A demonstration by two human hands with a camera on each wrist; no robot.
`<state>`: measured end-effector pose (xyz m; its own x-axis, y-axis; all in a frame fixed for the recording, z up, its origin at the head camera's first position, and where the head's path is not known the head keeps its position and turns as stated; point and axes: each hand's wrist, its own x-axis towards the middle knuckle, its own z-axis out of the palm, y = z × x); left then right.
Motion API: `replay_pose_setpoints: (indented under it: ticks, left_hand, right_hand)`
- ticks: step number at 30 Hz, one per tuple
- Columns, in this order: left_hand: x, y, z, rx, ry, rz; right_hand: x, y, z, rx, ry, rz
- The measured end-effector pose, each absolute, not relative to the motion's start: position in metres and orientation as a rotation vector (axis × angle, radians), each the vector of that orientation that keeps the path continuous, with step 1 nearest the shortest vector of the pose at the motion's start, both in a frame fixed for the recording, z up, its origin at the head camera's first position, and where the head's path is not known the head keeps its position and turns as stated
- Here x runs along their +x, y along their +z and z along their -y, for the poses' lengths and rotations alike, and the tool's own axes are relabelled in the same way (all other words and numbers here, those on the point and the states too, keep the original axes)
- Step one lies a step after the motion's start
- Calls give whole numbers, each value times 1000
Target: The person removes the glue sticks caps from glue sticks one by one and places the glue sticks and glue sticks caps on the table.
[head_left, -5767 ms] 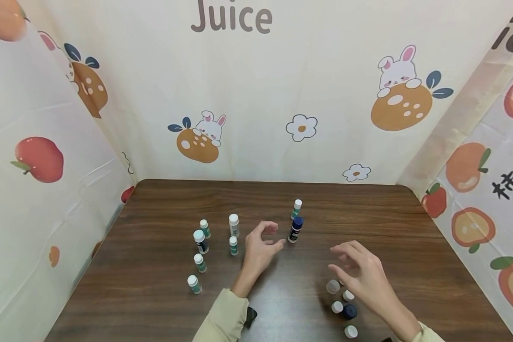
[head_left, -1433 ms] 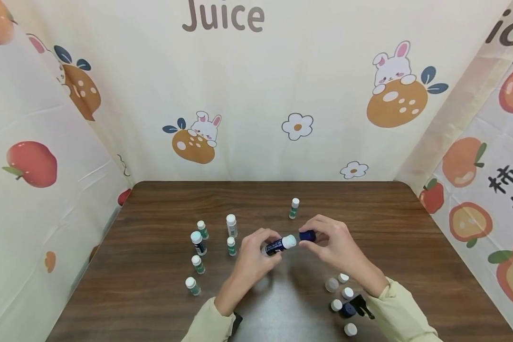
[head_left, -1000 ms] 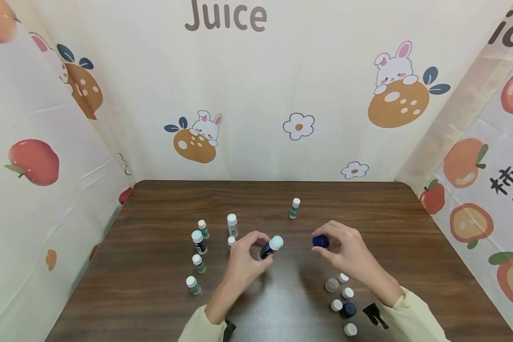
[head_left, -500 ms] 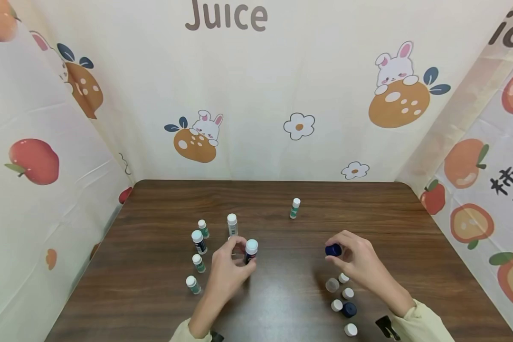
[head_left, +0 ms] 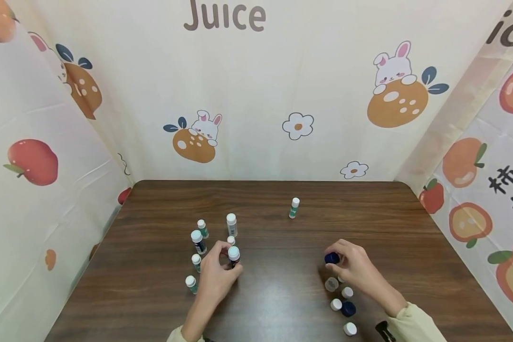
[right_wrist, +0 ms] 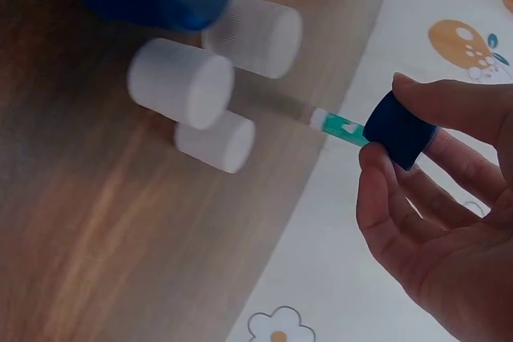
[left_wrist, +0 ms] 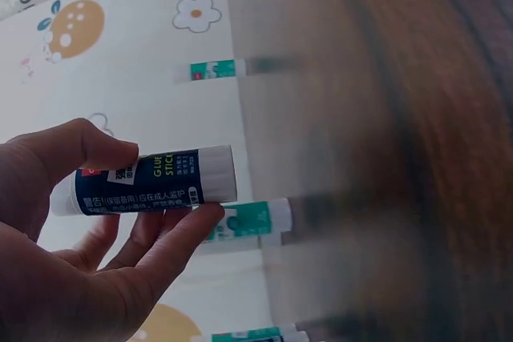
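Note:
In the head view my left hand (head_left: 217,273) grips a glue stick (head_left: 233,254) with its blue cap off and white end upward, low over the table beside the left group of glue sticks. The left wrist view shows the thumb and fingers round the glue stick's dark blue label (left_wrist: 144,182). My right hand (head_left: 356,266) pinches a dark blue cap (right_wrist: 398,130) between thumb and fingers, just above the loose caps on the right. A green glue stick (head_left: 231,241) behind the left hand is partly hidden by it.
Several uncapped glue sticks stand at left, among them a dark blue one (head_left: 198,241) and a grey-white one (head_left: 232,224). A green-labelled one (head_left: 294,208) stands alone at the back. Loose caps lie at right: a clear cap (head_left: 331,284), a dark blue cap (head_left: 348,309) and several white ones.
The blue glue stick stood capped near the back; then both hands lifted it and drew its cap off. The left hand has carried the stick left, the right hand the cap rightward and nearer.

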<state>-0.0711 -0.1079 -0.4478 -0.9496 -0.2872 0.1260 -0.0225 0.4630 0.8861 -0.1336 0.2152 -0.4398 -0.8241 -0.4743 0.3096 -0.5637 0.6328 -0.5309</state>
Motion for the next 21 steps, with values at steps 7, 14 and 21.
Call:
replay_pose_setpoints:
  ticks: [7, 14, 21]
  left_hand:
    - [-72, -454, 111, 324, -1451, 2489]
    - [-71, -459, 114, 366, -1426, 2520]
    - [-70, -464, 115, 380, -1438, 2511]
  right_hand:
    - [-138, -454, -215, 898, 925, 2766]
    - [-140, -463, -210, 848, 898, 2878]
    - [-140, -464, -205, 857, 866, 2931]
